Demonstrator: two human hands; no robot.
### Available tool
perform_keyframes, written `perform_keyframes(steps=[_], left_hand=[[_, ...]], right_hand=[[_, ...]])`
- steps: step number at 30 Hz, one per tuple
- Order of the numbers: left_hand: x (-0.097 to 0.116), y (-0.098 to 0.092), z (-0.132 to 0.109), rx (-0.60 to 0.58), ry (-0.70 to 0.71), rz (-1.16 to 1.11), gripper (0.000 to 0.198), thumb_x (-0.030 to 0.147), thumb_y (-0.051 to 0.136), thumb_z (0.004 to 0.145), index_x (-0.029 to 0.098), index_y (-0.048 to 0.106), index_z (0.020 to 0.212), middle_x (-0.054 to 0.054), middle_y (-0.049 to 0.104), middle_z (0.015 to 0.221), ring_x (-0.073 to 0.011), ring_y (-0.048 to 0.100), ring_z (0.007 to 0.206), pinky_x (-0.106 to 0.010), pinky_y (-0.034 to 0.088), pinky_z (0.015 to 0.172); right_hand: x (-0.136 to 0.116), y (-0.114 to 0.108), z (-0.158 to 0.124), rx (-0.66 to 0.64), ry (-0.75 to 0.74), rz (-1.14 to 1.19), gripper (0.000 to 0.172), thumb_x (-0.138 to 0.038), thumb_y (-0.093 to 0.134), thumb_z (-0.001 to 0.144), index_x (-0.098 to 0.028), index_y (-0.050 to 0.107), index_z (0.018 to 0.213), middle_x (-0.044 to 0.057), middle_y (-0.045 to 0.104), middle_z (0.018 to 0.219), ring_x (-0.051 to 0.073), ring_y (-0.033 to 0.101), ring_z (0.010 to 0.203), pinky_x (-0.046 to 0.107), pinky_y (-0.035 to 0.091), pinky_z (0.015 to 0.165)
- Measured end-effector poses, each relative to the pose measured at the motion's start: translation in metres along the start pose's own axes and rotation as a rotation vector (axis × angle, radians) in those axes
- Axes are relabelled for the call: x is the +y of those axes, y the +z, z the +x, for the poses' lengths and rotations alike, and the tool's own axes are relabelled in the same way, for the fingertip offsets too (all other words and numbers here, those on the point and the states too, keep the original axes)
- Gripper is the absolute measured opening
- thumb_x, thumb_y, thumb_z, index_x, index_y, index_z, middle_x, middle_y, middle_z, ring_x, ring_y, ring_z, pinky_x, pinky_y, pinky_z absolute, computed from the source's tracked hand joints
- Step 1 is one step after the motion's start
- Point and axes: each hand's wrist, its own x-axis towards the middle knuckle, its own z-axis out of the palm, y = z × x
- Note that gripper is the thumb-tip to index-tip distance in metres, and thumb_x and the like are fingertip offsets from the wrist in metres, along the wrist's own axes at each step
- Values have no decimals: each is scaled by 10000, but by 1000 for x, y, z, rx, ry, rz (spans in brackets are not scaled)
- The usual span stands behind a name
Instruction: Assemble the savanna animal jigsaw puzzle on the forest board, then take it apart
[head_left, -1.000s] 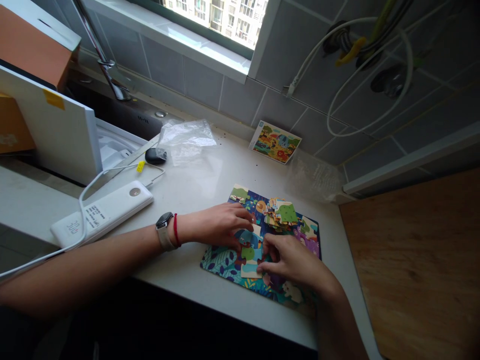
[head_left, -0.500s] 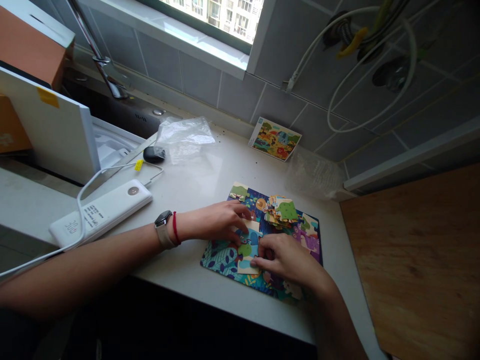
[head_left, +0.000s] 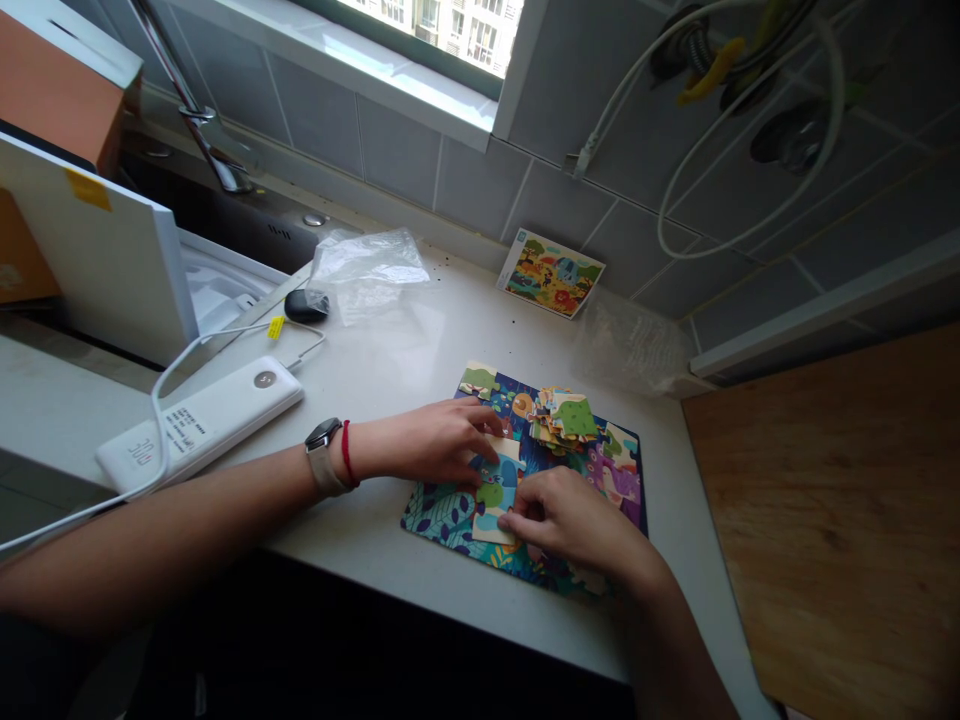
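Observation:
A colourful puzzle board [head_left: 441, 515] lies on the counter under both hands. Several puzzle pieces [head_left: 491, 497] form a joined strip of blue, green and cream on its left-centre part. My left hand [head_left: 446, 440] rests over the upper left of that strip, fingers spread and fingertips touching it. At the strip's right edge, my right hand [head_left: 574, 515] has thumb and forefinger closed on a puzzle piece, mostly hidden by the fingers. Loose pieces are heaped in a pile [head_left: 562, 420] on the board's upper part, beyond my right hand.
A picture card [head_left: 551, 273] leans at the tiled wall. Clear plastic bags [head_left: 371, 268] lie on the counter, near a black rounded object [head_left: 306, 306]. A white power bank [head_left: 202, 420] with its cable is at the left, by the sink [head_left: 247, 230]. A wooden panel [head_left: 832, 500] borders the right.
Both hands stay at the joined strip in almost the same pose. The view has shifted very slightly; nothing has plainly been picked up or let go.

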Motion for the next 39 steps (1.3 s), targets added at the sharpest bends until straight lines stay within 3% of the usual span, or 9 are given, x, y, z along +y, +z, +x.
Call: perform_keyframes(steps=[16,20,23,25,32,39], left_hand=[[0,-1,-2,1,17,-7,283,180,830,834,237,808,1111,-112,683,1334,-297,661,1188,-445,534,1056],[-1,-1,-1,-2,18,-6,288,184,833,835,237,808,1117,-113,681,1339,-301,659,1192,-440,533,1052],[-1,-3,-1,-19,15,5,292,201,838,842,241,801,1130,-110,678,1339,-294,658,1193,-439,531,1053],[-1,-4,-1,-33,6,10,284,208,841,847,230,794,1126,-114,674,1347,-294,655,1200,-442,530,1055],[0,-3,-1,11,20,-11,236,238,874,827,207,797,1048,-118,690,1311,-292,669,1176,-425,549,1020],[0,-2,0,0,6,30,216,274,868,841,210,795,1034,-108,689,1307,-285,670,1160,-411,544,1009]], right_hand=[[-6,-2,1,-17,12,18,337,-341,688,932,-195,662,630,-10,640,583,126,518,549,278,280,564],[-2,-6,-2,-21,68,79,249,-397,829,840,-218,656,827,-38,666,676,137,568,609,254,304,574],[0,-7,-5,3,100,42,524,-437,943,704,-242,600,1050,-52,662,760,158,583,665,247,307,582],[-3,-6,-7,13,105,-4,594,-438,941,706,-251,570,1130,-42,661,801,171,586,691,253,310,597],[-11,0,-14,-20,129,-88,413,-367,814,837,-240,557,1135,-20,648,799,180,566,676,277,280,601],[-14,-4,-19,-49,140,-107,365,-338,763,849,-242,549,1128,-9,657,840,189,578,716,276,291,623]])
